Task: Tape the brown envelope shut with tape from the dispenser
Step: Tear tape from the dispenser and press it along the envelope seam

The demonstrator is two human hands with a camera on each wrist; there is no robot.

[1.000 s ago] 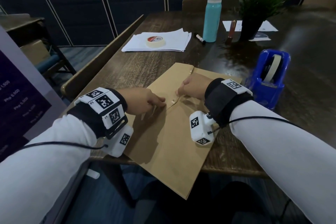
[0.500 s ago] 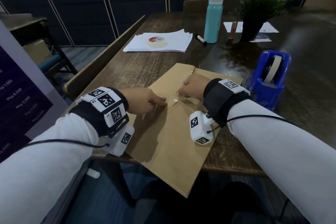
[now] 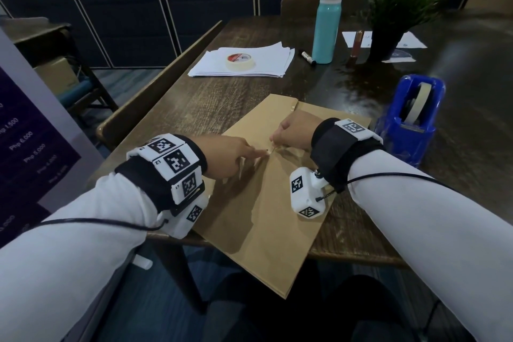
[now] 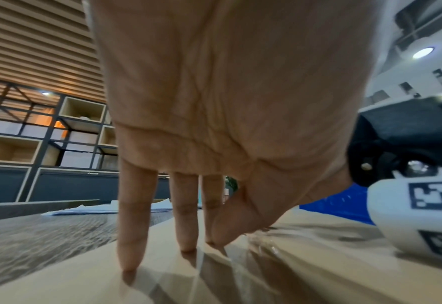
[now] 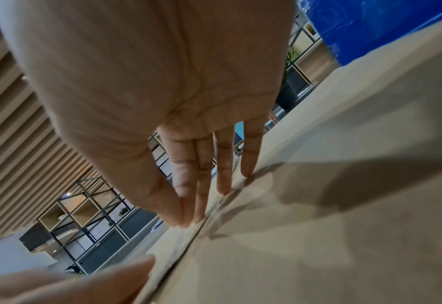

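At centre frame the brown envelope [image 3: 266, 197] lies on the worktop [image 3: 194, 97]. The left hand [image 3: 230, 155] and right hand [image 3: 294, 133], fingers straight, press a clear tape strip [image 4: 240, 265] over the flap seam. Next likely: rubbing it flat. The dispenser [image 3: 410, 122] stands at right.

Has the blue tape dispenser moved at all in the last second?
No. The blue tape dispenser sits in the same spot beside the brown envelope's right corner, as before.

Brown envelope [image 3: 266, 203], blue dispenser [image 3: 399, 136], teal bottle [image 3: 326, 28], dark wood-grained surface [image 3: 211, 97], black-and-white checked wrist tags [image 3: 177, 161]
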